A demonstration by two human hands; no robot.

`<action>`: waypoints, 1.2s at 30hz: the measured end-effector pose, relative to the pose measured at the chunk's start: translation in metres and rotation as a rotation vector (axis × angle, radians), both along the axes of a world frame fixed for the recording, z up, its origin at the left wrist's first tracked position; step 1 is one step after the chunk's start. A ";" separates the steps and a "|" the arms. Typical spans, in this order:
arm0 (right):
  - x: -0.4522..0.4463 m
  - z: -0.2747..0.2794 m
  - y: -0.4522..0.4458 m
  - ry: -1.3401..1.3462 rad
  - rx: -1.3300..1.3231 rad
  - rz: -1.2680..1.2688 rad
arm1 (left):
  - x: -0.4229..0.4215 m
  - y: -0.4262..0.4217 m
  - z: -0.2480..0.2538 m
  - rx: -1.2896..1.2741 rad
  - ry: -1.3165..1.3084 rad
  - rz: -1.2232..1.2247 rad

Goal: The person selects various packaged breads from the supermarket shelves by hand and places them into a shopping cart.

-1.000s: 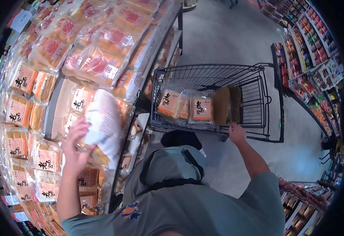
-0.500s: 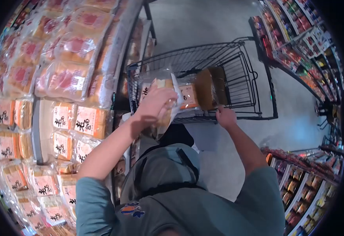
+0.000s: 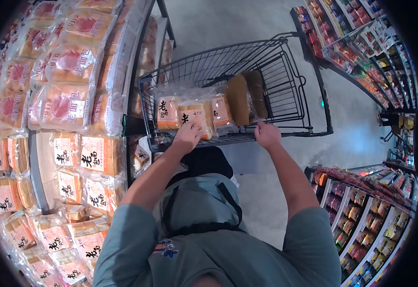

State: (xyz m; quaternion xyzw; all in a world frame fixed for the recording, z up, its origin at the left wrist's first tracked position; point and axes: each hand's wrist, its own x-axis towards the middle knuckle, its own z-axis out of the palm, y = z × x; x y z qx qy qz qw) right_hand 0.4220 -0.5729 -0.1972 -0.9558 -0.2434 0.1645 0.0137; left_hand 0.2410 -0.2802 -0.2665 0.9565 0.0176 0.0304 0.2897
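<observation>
My left hand (image 3: 188, 137) rests at the near edge of a packaged bread loaf (image 3: 195, 114) in the shopping cart (image 3: 228, 139). Its fingers are loosely bent and touch the clear wrapper, not closed round the loaf. Another bread loaf (image 3: 167, 113) lies to the left, and a third loaf (image 3: 222, 110) to the right; all carry orange-and-white labels with black characters. My right hand (image 3: 268, 135) is closed on the cart's near rim. Just beyond it stands a brown cardboard piece (image 3: 238, 101) with clear plastic around it.
Stacked bread packages (image 3: 68, 60) with red round prints fill the left display, above more orange-labelled loaves (image 3: 96, 155). Shelves of packaged goods (image 3: 362, 57) stand at the upper right, with another shelf unit (image 3: 367, 215) at the lower right. Grey floor (image 3: 228, 24) lies beyond the cart.
My left hand has lowered the bread loaf into the cart between the other two and loosened its grip. My right hand stays on the cart rim. The view has shifted slightly.
</observation>
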 end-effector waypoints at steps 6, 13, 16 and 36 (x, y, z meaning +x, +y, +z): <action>0.000 0.002 0.004 0.035 -0.029 0.024 | -0.069 0.034 0.019 0.042 0.190 0.096; -0.002 0.004 0.010 0.126 -0.161 0.086 | -0.061 0.038 0.011 0.104 0.320 0.191; -0.001 0.000 0.007 0.133 -0.147 0.130 | -0.050 0.054 0.010 0.027 0.378 0.035; 0.053 0.006 0.023 0.278 -0.131 0.268 | -0.021 0.055 0.015 -0.054 0.389 0.057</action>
